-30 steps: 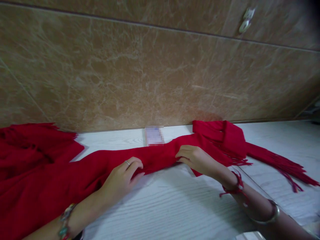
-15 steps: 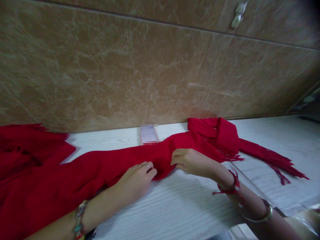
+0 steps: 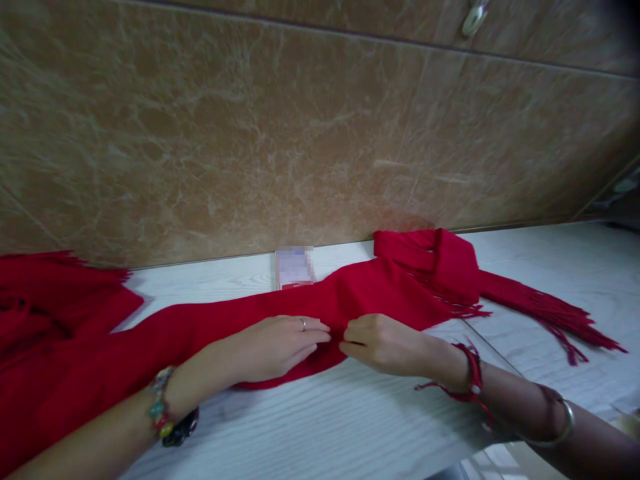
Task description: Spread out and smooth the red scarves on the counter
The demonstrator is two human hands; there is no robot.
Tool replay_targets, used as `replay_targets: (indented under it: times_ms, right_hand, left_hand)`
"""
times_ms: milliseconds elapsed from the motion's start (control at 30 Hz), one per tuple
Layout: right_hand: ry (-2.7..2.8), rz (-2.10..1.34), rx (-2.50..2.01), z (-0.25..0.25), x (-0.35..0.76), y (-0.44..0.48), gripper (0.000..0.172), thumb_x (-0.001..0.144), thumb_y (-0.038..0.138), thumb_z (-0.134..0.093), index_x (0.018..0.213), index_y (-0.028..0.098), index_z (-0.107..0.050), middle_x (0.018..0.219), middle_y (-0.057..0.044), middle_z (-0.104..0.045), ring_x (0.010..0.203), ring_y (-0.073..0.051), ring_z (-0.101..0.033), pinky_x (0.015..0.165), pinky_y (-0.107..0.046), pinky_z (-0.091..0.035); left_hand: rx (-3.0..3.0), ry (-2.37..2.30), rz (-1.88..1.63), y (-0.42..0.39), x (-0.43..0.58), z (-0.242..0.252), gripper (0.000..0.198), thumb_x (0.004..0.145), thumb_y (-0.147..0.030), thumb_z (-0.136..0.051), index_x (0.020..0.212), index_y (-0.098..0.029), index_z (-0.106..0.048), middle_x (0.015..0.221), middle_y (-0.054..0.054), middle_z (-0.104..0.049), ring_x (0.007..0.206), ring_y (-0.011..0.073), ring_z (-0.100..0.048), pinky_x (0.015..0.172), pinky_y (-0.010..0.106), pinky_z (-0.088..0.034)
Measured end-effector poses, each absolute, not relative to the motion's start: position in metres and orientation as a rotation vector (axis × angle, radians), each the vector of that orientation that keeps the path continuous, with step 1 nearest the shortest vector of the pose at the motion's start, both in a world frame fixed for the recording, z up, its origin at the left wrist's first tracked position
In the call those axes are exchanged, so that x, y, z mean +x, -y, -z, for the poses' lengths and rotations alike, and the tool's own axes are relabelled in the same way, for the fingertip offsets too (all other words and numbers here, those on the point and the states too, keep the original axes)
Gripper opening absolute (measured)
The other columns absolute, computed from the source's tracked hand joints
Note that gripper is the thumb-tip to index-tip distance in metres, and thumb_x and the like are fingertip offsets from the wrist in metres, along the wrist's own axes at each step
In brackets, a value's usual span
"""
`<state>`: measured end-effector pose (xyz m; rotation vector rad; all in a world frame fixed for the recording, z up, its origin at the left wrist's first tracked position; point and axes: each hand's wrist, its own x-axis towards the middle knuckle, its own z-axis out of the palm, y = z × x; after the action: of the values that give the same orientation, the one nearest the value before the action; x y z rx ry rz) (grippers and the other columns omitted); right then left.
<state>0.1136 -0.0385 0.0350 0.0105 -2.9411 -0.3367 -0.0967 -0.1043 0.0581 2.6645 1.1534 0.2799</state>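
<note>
A long red scarf (image 3: 280,303) with fringed ends runs across the pale wood-grain surface. My left hand (image 3: 270,347), with a ring on one finger, rests on its middle, fingertips and thumb drawn together at the cloth. Just to the right, my right hand (image 3: 385,343) has its fingers curled in a pinch on the same stretch of scarf. A small gap separates the two sets of fingertips. Whatever lies between the fingers beyond the cloth is too small to make out.
Behind the scarf, a small pale card or packet (image 3: 294,267) lies near the brown marble-patterned wall (image 3: 250,133). More bunched red fringed cloth (image 3: 60,293) fills the left side. A seam (image 3: 490,343) crosses the white surface (image 3: 300,427) at right. A dark object (image 3: 627,220) sits far right.
My left hand has moved right and up, its fingers straighter and nearer the right hand. My right hand has dropped slightly. The scarf's near edge has spread toward me under the left hand.
</note>
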Motion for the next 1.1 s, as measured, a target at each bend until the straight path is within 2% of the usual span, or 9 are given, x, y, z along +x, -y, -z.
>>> replay_targets:
  times_ms: [167,267,367,433,567,767,900,1000,1100]
  right_hand:
    - [2.952,0.315,0.027,-0.037,0.116,0.038,0.021,0.087,0.011,-0.04,0.073,0.013,-0.056,0.069,-0.002,-0.055,0.061,-0.012,-0.046,0.056,-0.026,-0.032]
    - [2.97,0.28,-0.003,-0.039,0.116,0.038,0.017,0.086,0.013,-0.043,0.074,0.014,-0.055,0.07,-0.001,-0.055,0.061,-0.011,-0.046,0.057,-0.026,-0.032]
    - [2.983,0.25,-0.028,-0.04,0.117,0.038,0.016,0.085,0.012,-0.044,0.073,0.015,-0.055,0.069,-0.001,-0.054,0.06,-0.011,-0.046,0.057,-0.025,-0.032]
    - [2.996,0.229,-0.033,-0.041,0.118,0.037,0.016,0.084,0.012,-0.045,0.072,0.015,-0.055,0.068,0.0,-0.054,0.061,-0.011,-0.047,0.057,-0.025,-0.033]
    - [3.024,0.205,-0.047,-0.043,0.119,0.036,0.016,0.084,0.012,-0.045,0.073,0.014,-0.056,0.067,-0.001,-0.055,0.062,-0.011,-0.048,0.057,-0.023,-0.033]
    - [3.03,0.15,-0.031,-0.044,0.118,0.033,0.018,0.085,0.014,-0.044,0.073,0.014,-0.056,0.069,-0.001,-0.056,0.064,-0.011,-0.049,0.062,-0.024,-0.036]
    - [3.04,0.109,-0.022,-0.044,0.119,0.033,0.016,0.084,0.013,-0.045,0.074,0.014,-0.057,0.07,-0.002,-0.056,0.065,-0.012,-0.05,0.062,-0.023,-0.037]
    - [3.049,0.094,-0.041,-0.043,0.119,0.033,0.015,0.084,0.013,-0.046,0.075,0.014,-0.058,0.071,-0.002,-0.056,0.067,-0.012,-0.052,0.063,-0.024,-0.037]
    - [3.055,0.084,-0.044,-0.044,0.12,0.032,0.015,0.084,0.014,-0.046,0.075,0.014,-0.058,0.072,-0.003,-0.057,0.068,-0.013,-0.052,0.064,-0.023,-0.038]
  left_hand:
    - [2.675,-1.21,-0.087,0.094,-0.112,-0.046,0.039,0.089,-0.027,-0.038,0.128,-0.03,-0.039,0.133,-0.001,-0.042,0.124,0.0155,-0.034,0.1,0.031,-0.027]
    - [2.641,-1.469,0.04,0.101,-0.118,-0.039,0.04,0.088,-0.037,-0.038,0.128,-0.032,-0.038,0.137,0.003,-0.035,0.125,0.0238,-0.032,0.098,0.04,-0.029]
    - [2.575,-1.725,0.134,0.107,-0.111,-0.038,0.046,0.086,-0.043,-0.039,0.128,-0.026,-0.04,0.135,0.011,-0.037,0.123,0.0313,-0.034,0.094,0.049,-0.029]
    - [2.599,-1.721,0.161,0.108,-0.101,-0.042,0.045,0.088,-0.04,-0.036,0.129,-0.022,-0.04,0.136,0.011,-0.036,0.125,0.0291,-0.031,0.097,0.047,-0.027]
    - [2.635,-1.364,0.284,0.103,-0.09,-0.05,0.045,0.09,-0.034,-0.032,0.134,-0.025,-0.028,0.143,0.002,-0.022,0.131,0.0185,-0.018,0.104,0.037,-0.019]
    - [2.302,-1.585,0.457,0.108,-0.097,-0.06,0.073,0.078,-0.059,-0.043,0.137,-0.029,-0.013,0.144,0.009,-0.002,0.13,0.0337,-0.004,0.099,0.056,-0.017]
    - [2.277,-1.633,0.46,0.112,-0.09,-0.064,0.071,0.079,-0.062,-0.036,0.137,-0.024,-0.019,0.144,0.013,-0.007,0.13,0.0349,-0.006,0.098,0.056,-0.019]
    - [2.55,-1.425,0.318,0.102,-0.082,-0.064,0.049,0.089,-0.043,-0.031,0.133,-0.022,-0.03,0.143,0.009,-0.019,0.131,0.0243,-0.016,0.101,0.042,-0.024]
    - [2.82,-1.284,0.145,0.081,-0.081,-0.063,0.036,0.09,-0.022,-0.032,0.124,-0.02,-0.043,0.133,0.006,-0.041,0.123,0.0162,-0.035,0.099,0.03,-0.03]
